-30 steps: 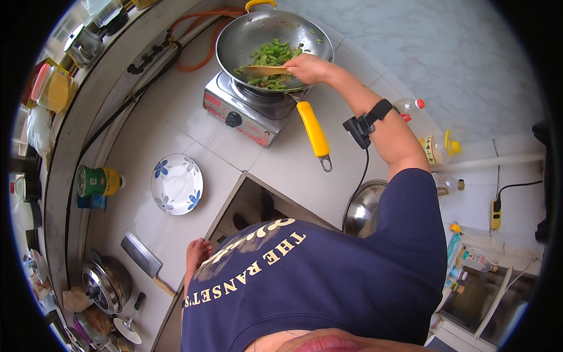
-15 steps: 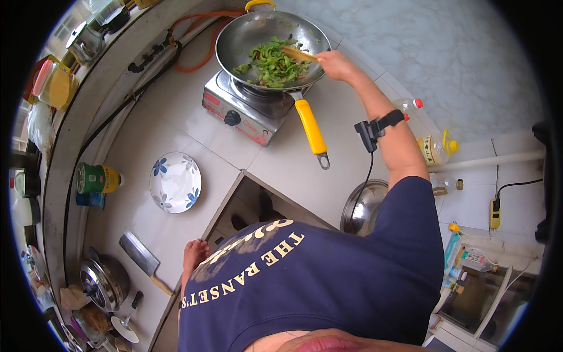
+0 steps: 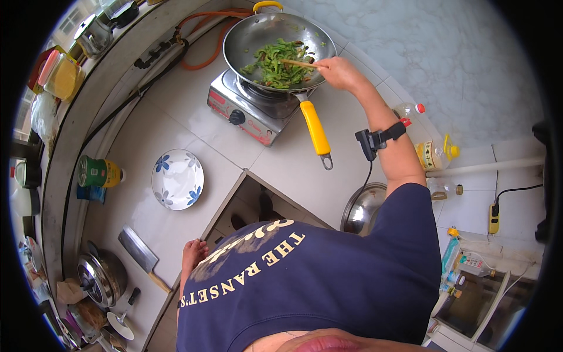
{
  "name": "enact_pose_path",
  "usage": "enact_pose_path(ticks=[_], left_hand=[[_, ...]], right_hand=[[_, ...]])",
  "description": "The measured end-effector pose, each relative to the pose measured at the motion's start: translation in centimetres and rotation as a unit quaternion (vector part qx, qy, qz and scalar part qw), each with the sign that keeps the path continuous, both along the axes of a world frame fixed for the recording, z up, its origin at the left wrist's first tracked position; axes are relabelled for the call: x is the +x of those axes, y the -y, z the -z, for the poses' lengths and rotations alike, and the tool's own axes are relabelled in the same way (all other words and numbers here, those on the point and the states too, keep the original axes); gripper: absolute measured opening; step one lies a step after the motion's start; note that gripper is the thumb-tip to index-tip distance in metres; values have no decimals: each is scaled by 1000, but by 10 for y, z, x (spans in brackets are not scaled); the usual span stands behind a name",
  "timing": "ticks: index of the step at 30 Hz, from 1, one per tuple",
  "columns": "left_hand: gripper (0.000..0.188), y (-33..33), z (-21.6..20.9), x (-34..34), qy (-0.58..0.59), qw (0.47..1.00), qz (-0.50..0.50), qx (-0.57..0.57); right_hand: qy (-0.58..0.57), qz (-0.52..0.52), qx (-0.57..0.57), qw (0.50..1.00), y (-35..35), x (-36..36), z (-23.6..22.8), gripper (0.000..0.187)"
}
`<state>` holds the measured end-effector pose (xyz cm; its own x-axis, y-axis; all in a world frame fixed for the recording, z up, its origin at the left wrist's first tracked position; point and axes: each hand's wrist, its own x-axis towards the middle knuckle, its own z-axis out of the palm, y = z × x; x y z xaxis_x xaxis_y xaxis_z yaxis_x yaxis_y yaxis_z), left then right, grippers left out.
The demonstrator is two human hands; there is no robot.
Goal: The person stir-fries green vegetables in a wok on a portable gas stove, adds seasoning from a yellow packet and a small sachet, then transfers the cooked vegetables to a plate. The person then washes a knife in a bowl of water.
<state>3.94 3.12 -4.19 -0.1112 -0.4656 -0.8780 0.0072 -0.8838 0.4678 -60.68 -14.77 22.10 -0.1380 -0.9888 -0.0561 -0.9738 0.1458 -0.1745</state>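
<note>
Just one spatula (image 3: 300,63) in right grip (image 3: 339,73), one wok (image 3: 245,42)

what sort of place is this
It looks like a kitchen, probably a home one: a wok of cut greens sits on a small stove, and a cleaver lies on the tiled counter.

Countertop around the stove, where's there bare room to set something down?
Bare tile lies between the stove, the plate and the green-and-yellow container; another patch runs between the yellow wok handle and the metal bowl, with a black cable by the bowl. It's crowded at lower left, around the lidded pot, and at right, beside the bottles.
</note>
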Motion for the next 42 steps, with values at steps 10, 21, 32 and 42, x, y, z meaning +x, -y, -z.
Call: enact_pose_path(ticks=[10,21,32,42], left_hand=[[23,0,2,2,8,1000,-12,-8],[24,3,0,1,22,1000,1,0],[24,-8,-11,3,20,998,-56,1],[23,2,-21,-3,33,999,-27,-22]], right_hand=[[43,-35,-26,998,42,20,12,31],[86,50,-3,995,62,7,14,28],[54,42,-6,998,48,-36,25,26],[3,-13,33,999,-18,-26,-9,35]])
